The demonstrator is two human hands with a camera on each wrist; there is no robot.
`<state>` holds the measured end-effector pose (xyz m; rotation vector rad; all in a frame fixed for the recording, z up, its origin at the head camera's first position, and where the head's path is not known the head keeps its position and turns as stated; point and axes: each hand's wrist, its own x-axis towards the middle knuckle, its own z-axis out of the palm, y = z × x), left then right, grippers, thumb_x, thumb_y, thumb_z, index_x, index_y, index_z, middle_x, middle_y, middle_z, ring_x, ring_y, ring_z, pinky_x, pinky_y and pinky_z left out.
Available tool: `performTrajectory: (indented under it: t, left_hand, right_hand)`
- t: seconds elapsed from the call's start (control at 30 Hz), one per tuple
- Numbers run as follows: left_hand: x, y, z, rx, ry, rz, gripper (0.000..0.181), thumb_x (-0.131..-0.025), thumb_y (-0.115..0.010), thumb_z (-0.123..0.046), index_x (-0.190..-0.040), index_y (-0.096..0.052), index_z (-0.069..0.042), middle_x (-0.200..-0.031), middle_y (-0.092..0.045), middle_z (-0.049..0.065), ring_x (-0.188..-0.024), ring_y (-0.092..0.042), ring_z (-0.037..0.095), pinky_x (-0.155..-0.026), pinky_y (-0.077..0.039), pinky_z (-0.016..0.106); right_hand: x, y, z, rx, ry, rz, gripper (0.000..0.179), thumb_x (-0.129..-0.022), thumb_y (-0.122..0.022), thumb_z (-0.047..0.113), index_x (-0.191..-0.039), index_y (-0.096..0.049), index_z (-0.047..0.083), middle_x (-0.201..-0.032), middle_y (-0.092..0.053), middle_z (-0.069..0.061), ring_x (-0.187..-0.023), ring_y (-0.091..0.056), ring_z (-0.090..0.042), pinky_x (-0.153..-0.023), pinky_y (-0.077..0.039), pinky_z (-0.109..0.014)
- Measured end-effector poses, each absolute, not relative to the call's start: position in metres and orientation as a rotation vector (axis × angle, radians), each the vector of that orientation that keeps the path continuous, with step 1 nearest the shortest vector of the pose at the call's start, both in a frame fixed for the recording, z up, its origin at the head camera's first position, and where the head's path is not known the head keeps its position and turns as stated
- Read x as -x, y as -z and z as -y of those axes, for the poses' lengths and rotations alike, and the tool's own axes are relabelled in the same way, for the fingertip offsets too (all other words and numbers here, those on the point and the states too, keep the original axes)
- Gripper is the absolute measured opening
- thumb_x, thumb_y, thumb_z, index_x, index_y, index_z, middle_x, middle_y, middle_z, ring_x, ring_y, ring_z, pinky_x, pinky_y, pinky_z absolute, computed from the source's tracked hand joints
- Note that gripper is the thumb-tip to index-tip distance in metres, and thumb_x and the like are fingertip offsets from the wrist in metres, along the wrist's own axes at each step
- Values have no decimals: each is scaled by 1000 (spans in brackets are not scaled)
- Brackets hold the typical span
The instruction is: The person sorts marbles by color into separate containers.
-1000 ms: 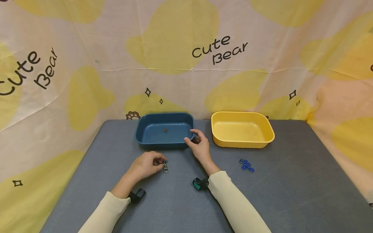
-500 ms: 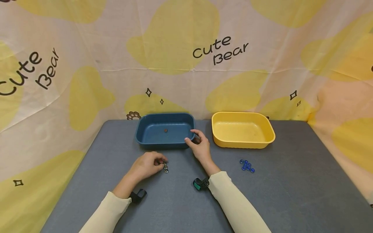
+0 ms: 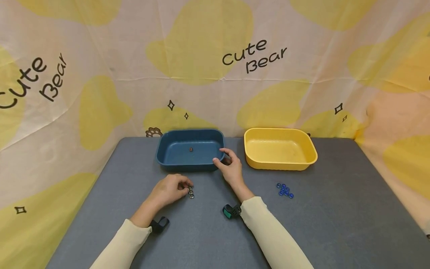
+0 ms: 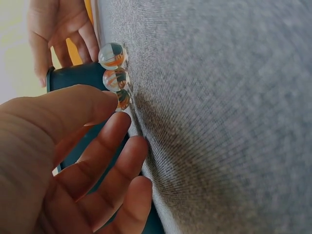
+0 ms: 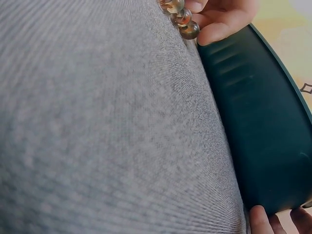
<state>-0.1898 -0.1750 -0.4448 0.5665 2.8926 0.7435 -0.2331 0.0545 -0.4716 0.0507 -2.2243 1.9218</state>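
Observation:
My left hand [image 3: 169,188] is low over the table, its thumb and index fingertips pinching at the end of a short row of clear glass marbles [image 3: 191,192] with coloured insides. In the left wrist view, the thumb tip partly covers the nearest marble [image 4: 123,100], and the other fingers curl loosely below. My right hand [image 3: 231,168] grips the right end of a dark blue plastic tub [image 3: 188,167], thumb at its front corner and index finger at the rim. One brownish marble [image 3: 191,149] lies inside that tub.
A yellow tub [image 3: 280,165] stands to the right of the blue one. Several blue marbles [image 3: 284,190] lie clustered on the grey table [image 3: 336,216] in front of it. A patterned cloth [image 3: 208,67] hangs close behind the table's back edge.

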Motion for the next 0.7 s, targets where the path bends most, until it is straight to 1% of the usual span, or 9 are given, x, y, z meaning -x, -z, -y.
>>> performTrajectory:
  t: [0.13,0.23,0.37,0.47,0.7]
  left_hand:
    - [191,443,174,-568,-733,-2903,16,-81,-70,-12,-91,-75,-23,-78,-64,-11,-74,-57,5,-68,-48,28]
    - [192,443,173,-573,-725,-2912,16,-81,-69,-11,-90,-75,-23,-77,-64,-11,-74,-57,4,-67,-47,28]
    - [191,442,173,-587,-720,-2922,15,-80,-69,-10,-89,-75,-22,-77,-65,-10,-73,-57,4,-66,-47,27]
    - [191,442,172,-595,-714,-2930,15,-79,-69,-9,-88,-74,-21,-76,-65,-10,-72,-57,4,-65,-47,27]
    - [191,444,171,-579,-698,-2949,16,-78,-69,-9,-86,-73,-22,-75,-63,-10,-70,-55,4,-64,-46,27]
  right_hand:
    - [234,471,-55,-57,-1929,2219,48,-83,-76,15,-126,-59,5,-135,-56,-14,-107,-65,-34,-69,-51,-26]
    - [226,455,-54,-62,-1927,2237,46,-84,-74,10,-126,-58,1,-135,-55,-18,-109,-63,-39,-72,-53,-30]
    - [212,431,-53,-62,-1915,2265,43,-85,-72,7,-125,-58,-1,-135,-54,-21,-112,-60,-43,-79,-56,-39]
    - [209,430,-53,-65,-1916,2264,42,-85,-71,7,-124,-58,0,-136,-54,-21,-114,-60,-43,-82,-55,-45]
    - [208,429,-52,-63,-1928,2257,42,-85,-71,6,-124,-58,-1,-137,-52,-23,-116,-58,-45,-89,-53,-52]
